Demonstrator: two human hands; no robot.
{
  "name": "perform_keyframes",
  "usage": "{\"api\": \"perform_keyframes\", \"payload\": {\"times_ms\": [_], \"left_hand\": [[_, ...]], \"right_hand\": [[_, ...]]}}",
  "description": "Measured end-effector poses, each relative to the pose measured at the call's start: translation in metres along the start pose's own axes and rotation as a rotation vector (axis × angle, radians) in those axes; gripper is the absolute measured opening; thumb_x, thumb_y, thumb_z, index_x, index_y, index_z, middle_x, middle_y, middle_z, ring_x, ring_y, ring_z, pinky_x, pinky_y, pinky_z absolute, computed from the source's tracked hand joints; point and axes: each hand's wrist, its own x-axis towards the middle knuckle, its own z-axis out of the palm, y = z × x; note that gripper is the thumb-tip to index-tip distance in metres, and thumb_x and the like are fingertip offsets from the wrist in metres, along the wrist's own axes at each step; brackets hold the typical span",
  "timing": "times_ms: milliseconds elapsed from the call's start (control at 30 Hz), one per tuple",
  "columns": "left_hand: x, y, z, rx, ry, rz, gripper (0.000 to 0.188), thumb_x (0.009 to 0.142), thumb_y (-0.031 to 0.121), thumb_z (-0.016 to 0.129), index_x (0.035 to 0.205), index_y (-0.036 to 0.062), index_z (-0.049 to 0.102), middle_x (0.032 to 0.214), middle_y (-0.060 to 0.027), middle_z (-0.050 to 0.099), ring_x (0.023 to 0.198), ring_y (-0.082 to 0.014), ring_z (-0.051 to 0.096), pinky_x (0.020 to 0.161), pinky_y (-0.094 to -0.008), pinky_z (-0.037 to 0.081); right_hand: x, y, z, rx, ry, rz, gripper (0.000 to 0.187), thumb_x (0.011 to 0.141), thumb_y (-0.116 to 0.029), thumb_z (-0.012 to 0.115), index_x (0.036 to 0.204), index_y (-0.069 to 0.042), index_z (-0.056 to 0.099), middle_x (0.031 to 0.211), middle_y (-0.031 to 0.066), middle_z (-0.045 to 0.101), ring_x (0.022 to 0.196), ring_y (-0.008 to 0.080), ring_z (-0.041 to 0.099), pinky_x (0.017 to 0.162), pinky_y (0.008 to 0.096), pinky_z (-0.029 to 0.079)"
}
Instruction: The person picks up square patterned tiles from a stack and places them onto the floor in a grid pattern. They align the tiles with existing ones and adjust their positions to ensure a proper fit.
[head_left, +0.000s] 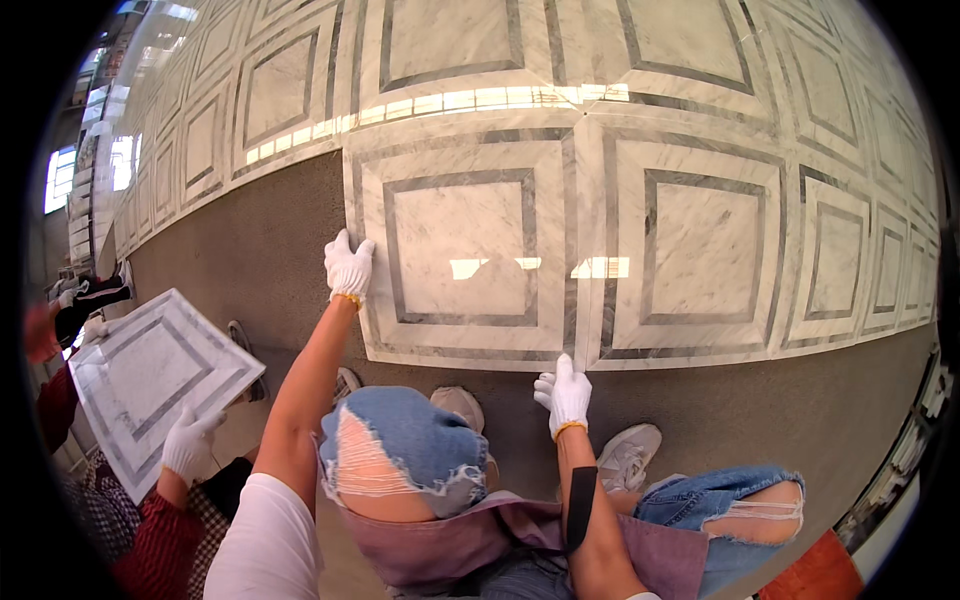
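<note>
A square marble tile (460, 245) with a grey inlaid frame lies on the floor in front of me, side by side with a matching tile (705, 250) on its right. At its left edge is my white-gloved left hand (349, 268), closed on the rim with the thumb toward the tile's face. My right hand (564, 395), also gloved, closes at the near edge by the right corner; one digit reaches onto the edge and the other fingers are folded. The undersides of the fingers are hidden.
Rows of similar framed tiles (680, 40) stretch away ahead. Bare dark floor (240, 220) lies to the left. Another person's gloved hands hold a separate framed tile (165, 380) tilted at my left. My shoes (628, 450) and bent knees are close to the near edge.
</note>
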Motion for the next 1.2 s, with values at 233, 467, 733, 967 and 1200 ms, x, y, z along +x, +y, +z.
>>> {"api": "perform_keyframes", "payload": {"times_ms": [233, 467, 733, 967, 1200], "left_hand": [[0.013, 0.008, 0.009, -0.082, 0.0, -0.083, 0.061, 0.076, 0.033, 0.063, 0.126, -0.0003, 0.053, 0.122, -0.0257, 0.052, 0.114, -0.0379, 0.051, 0.096, -0.041, 0.041], [0.026, -0.022, 0.016, -0.316, 0.016, 0.025, 0.057, 0.074, 0.031, 0.063, 0.119, -0.0025, 0.058, 0.101, -0.0247, 0.063, 0.095, -0.0372, 0.061, 0.086, -0.0371, 0.047], [0.019, -0.002, 0.006, -0.15, -0.029, -0.01, 0.056, 0.072, 0.034, 0.063, 0.117, -0.0003, 0.059, 0.109, -0.0261, 0.056, 0.104, -0.0376, 0.054, 0.09, -0.0415, 0.043], [0.007, 0.004, 0.011, -0.129, 0.119, 0.035, 0.053, 0.075, 0.032, 0.065, 0.119, 0.0021, 0.058, 0.112, -0.0244, 0.055, 0.105, -0.0375, 0.054, 0.092, -0.0416, 0.043], [0.015, -0.001, 0.009, -0.067, 0.02, -0.025, 0.05, 0.075, 0.031, 0.064, 0.116, 0.0037, 0.059, 0.112, -0.0241, 0.055, 0.105, -0.038, 0.054, 0.09, -0.0421, 0.044]], "right_hand": [[0.006, 0.0, -0.012, 0.069, -0.066, -0.011, 0.044, 0.095, -0.044, 0.048, 0.09, 0.0, 0.054, 0.07, 0.0063, 0.058, 0.05, 0.0125, 0.054, 0.041, 0.0239, 0.043], [0.004, -0.003, -0.016, 0.004, -0.045, -0.056, 0.043, 0.096, -0.042, 0.047, 0.087, -0.001, 0.054, 0.069, 0.005, 0.057, 0.049, 0.01, 0.052, 0.041, 0.0225, 0.042], [-0.001, -0.003, -0.007, -0.009, -0.01, -0.051, 0.041, 0.097, -0.034, 0.044, 0.091, 0.004, 0.057, 0.073, 0.0086, 0.061, 0.051, 0.013, 0.055, 0.043, 0.0241, 0.044], [-0.001, -0.003, -0.018, -0.058, -0.05, -0.064, 0.041, 0.096, -0.039, 0.047, 0.087, 0.0, 0.055, 0.07, 0.006, 0.058, 0.052, 0.0107, 0.052, 0.043, 0.0236, 0.042], [0.008, 0.003, -0.004, -0.019, 0.019, -0.039, 0.041, 0.098, -0.039, 0.043, 0.087, 0.0, 0.052, 0.066, 0.0056, 0.055, 0.046, 0.0122, 0.048, 0.038, 0.0253, 0.038]]}}
